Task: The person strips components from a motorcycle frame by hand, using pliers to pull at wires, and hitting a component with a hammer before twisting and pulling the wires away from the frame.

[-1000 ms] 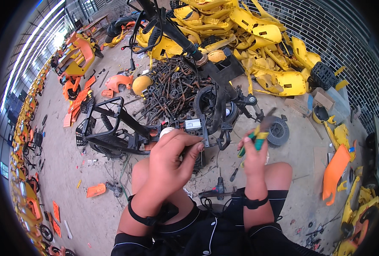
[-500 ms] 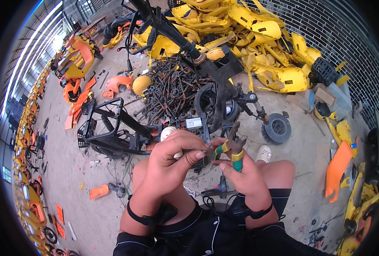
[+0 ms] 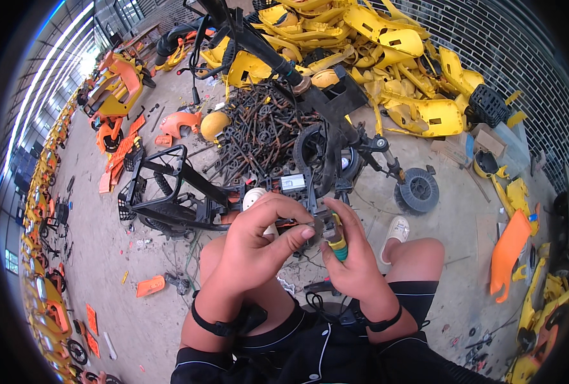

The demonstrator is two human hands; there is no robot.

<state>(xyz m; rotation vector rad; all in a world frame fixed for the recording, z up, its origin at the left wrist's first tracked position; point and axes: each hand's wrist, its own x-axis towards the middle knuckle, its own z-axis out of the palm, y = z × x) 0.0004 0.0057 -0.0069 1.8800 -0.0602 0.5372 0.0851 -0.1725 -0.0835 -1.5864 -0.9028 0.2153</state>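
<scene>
My left hand (image 3: 259, 238) is closed in a pinch, its thumb and forefinger on a small dark piece that is mostly hidden. Close beside it, my right hand (image 3: 359, 261) is wrapped round pliers (image 3: 339, 248) with yellow and green grips. The plier jaws lie near the left fingertips; whether they touch the small piece I cannot tell. Just beyond both hands, a stripped black scooter frame (image 3: 198, 185) lies across the floor, with a silver box (image 3: 292, 183) mounted in it.
Behind the frame lies a heap of dark metal parts (image 3: 265, 131), with a big pile of yellow panels (image 3: 412, 115) beyond. A loose wheel (image 3: 417, 192) is at right. An orange panel (image 3: 510, 256) lies farther right, and an orange-yellow scooter (image 3: 121, 89) stands at far left.
My right hand has turned the pliers from pointing up and away to inward, bringing them closer to the left fingertips. My left hand has stayed nearly still, still pinching.
</scene>
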